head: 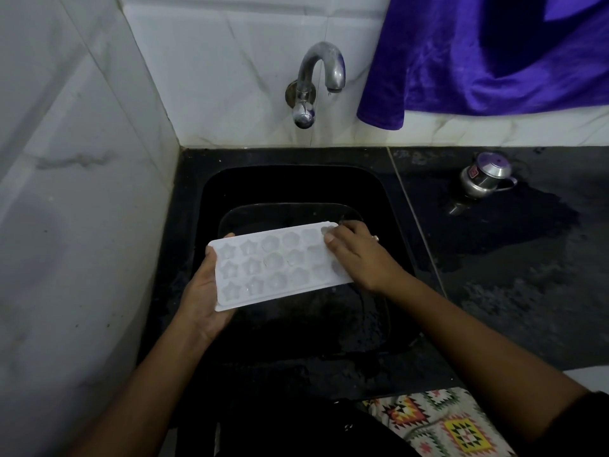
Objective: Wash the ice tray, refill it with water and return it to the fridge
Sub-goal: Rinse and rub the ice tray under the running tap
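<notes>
**Q:** Where is the ice tray (280, 265), and what is its material?

**A:** It is matt white plastic, rectangular, with rounded corners and a thin flat rim. There are three rows of six moulded cells, star-shaped toward the left fingers and rounder toward the right fingers. The tray is held cells up between both sets of fingers, over the black sink (211, 199). Its left end is nearer the person than its right.

**Q:** What is the state of the fingers?

**A:** The left hand (201, 291) has its palm under the short left end and its thumb on the rim. Its fingers (229, 236) wrap beneath, with one tip showing over the far edge, so they are clamped on the tray. The right hand (359, 255) is back up, its fingers (330, 239) curled over the far right corner, gripping that end. This hand covers the last cells, so their shape cannot be told.

**Q:** What is around them?

**A:** Below the fingers is the sink basin, dark, glossy, a rounded rectangle beaded with droplets. Beyond the fingers a curved chrome tap (318, 77) with a ball-shaped knob is fixed to white marbled wall tiles (82, 159). Beyond and right of the right fingers a purple velvety cloth (478, 54) hangs over the tiles. Below it a small steel pot (484, 178) with a domed lid and side handle stands on the black speckled bench (510, 258), with a darker patch around it. Nearer than the fingers, at the sink's front edge, lies a geometric-patterned cloth (438, 420).
</notes>
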{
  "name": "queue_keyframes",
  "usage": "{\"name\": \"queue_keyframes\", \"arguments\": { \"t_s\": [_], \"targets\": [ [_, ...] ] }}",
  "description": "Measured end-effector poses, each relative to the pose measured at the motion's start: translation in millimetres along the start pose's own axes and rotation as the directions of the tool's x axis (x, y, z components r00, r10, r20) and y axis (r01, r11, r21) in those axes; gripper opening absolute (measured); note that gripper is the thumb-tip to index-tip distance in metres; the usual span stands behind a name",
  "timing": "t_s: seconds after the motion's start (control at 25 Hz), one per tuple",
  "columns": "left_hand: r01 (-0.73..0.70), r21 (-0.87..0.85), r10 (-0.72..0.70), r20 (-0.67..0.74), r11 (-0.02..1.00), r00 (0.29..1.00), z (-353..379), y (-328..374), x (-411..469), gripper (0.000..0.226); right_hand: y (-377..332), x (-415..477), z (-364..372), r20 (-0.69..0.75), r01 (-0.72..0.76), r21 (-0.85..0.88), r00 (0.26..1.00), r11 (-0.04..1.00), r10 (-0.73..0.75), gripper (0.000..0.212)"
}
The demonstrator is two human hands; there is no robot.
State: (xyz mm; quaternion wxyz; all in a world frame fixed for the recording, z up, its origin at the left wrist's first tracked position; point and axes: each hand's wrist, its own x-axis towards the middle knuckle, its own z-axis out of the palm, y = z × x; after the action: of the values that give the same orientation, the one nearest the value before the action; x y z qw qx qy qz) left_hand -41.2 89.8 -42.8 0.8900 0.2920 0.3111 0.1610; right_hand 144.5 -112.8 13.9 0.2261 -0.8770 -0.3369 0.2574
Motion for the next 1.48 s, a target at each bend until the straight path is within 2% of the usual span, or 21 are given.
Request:
{"name": "queue_keyframes", "arguments": {
  "t_s": [0.04, 0.08, 0.16, 0.2, 0.24, 0.28, 0.32, 0.36, 0.4, 0.44, 0.52, 0.56, 0.68, 0.72, 0.8, 0.84, 0.96, 1.08, 1.24, 1.36, 1.48],
  "targets": [
    [0.006, 0.013, -0.006, 0.007, 1.0, 1.0, -0.4, -0.7, -1.8, 0.045, 0.4, 0.1, -7.5, 0.036, -0.042, 0.004, 0.998, 0.999, 0.041, 0.044],
    [0.021, 0.027, -0.021, 0.012, 0.999, 1.0, -0.3, -3.4, -3.7, 0.049, -1.1, 0.0, -14.7, 0.037, -0.056, -0.101, 0.998, 0.993, 0.06, 0.047],
    [0.043, 0.029, -0.044, 0.019, 0.999, 0.999, 3.5, -11.3, -6.3, 0.05, -2.1, 1.3, -13.6, -0.037, 0.001, -0.46, 0.999, 0.888, -0.02, 0.056],
    [0.039, 0.016, -0.039, 0.014, 0.999, 0.999, 6.6, -13.3, -7.0, 0.047, -1.8, 1.7, -8.0, -0.063, 0.045, -0.552, 0.993, 0.832, -0.096, 0.06],
    [0.029, -0.003, -0.029, 0.003, 1.0, 1.0, 8.9, -13.5, -7.5, 0.043, 0.4, 1.3, -4.2, -0.056, 0.078, -0.557, 0.99, 0.827, -0.131, 0.062],
    [0.015, -0.028, -0.016, -0.011, 1.0, 1.0, 9.6, -12.5, -8.4, 0.041, 2.9, -0.3, -5.3, -0.022, 0.075, -0.432, 0.995, 0.899, -0.094, 0.06],
    [0.002, -0.053, -0.003, -0.021, 0.999, 1.0, 8.9, -10.3, -8.9, 0.04, 5.1, -2.2, -12.4, 0.039, 0.047, -0.191, 0.998, 0.98, -0.04, 0.057],
    [-0.008, -0.073, 0.006, -0.026, 0.997, 1.0, 7.7, -8.5, -9.6, 0.041, 6.4, -2.6, -20.1, 0.089, 0.003, -0.008, 0.996, 1.0, -0.002, 0.051],
    [-0.007, -0.073, 0.005, -0.028, 0.997, 1.0, 7.6, -8.0, -9.6, 0.043, 6.1, -1.9, -25.7, 0.116, -0.066, 0.096, 0.992, 0.993, 0.054, 0.046],
    [0.0, -0.056, -0.001, -0.029, 0.998, 1.0, 8.8, -9.3, -9.7, 0.047, 5.5, 1.2, -30.5, 0.12, -0.047, 0.02, 0.992, 0.999, 0.045, 0.043],
    [0.011, -0.018, -0.012, -0.033, 1.0, 0.999, 13.6, -14.4, -8.7, 0.054, 8.9, 5.4, -24.7, -0.029, 0.002, -0.22, 1.0, 0.976, -0.009, 0.048],
    [0.003, -0.021, -0.004, -0.037, 1.0, 0.999, 16.8, -16.6, -8.0, 0.054, 8.8, 3.5, -22.6, -0.048, 0.063, -0.3, 0.996, 0.952, -0.081, 0.051],
    [-0.044, -0.057, 0.041, -0.054, 0.997, 0.998, 21.9, -18.2, -7.5, 0.044, 23.2, 9.1, -37.8, 0.1, 0.107, -0.071, 0.99, 0.992, -0.1, 0.049],
    [-0.052, -0.042, 0.049, -0.07, 0.998, 0.996, 23.6, -19.4, -7.1, 0.044, 28.5, 13.9, -41.1, 0.108, 0.119, -0.077, 0.988, 0.99, -0.11, 0.047],
    [-0.069, 0.008, 0.07, -0.098, 0.998, 0.993, 27.3, -26.1, -5.4, 0.047, 32.7, 21.1, -38.1, 0.052, 0.15, -0.272, 0.989, 0.951, -0.141, 0.045],
    [-0.081, 0.011, 0.082, -0.113, 0.997, 0.99, 28.5, -29.1, -4.9, 0.046, 32.0, 22.0, -34.0, 0.024, 0.163, -0.3, 0.986, 0.94, -0.163, 0.045],
    [-0.113, -0.008, 0.11, -0.158, 0.994, 0.981, 28.9, -35.0, -6.1, 0.04, 41.5, 23.2, -29.3, 0.086, 0.26, -0.26, 0.965, 0.93, -0.246, 0.048],
    [-0.113, 0.012, 0.113, -0.155, 0.994, 0.981, 31.7, -42.0, -7.9, 0.043, 43.7, 32.5, -29.2, 0.015, 0.217, -0.355, 0.974, 0.909, -0.226, 0.046],
    [-0.124, 0.0, 0.121, -0.194, 0.992, 0.973, 36.4, -43.5, -8.5, 0.043, 50.0, 33.6, -22.2, 0.101, 0.314, -0.334, 0.949, 0.889, -0.298, 0.055],
    [-0.105, -0.007, 0.101, -0.195, 0.994, 0.976, 37.2, -46.5, -9.3, 0.044, 48.7, 40.7, -28.1, 0.04, 0.245, -0.355, 0.968, 0.902, -0.247, 0.045],
    [-0.114, -0.041, 0.102, -0.218, 0.993, 0.971, 38.4, -47.1, -8.9, 0.039, 50.5, 36.3, -20.7, 0.11, 0.315, -0.36, 0.949, 0.878, -0.295, 0.051]
  ]
}}
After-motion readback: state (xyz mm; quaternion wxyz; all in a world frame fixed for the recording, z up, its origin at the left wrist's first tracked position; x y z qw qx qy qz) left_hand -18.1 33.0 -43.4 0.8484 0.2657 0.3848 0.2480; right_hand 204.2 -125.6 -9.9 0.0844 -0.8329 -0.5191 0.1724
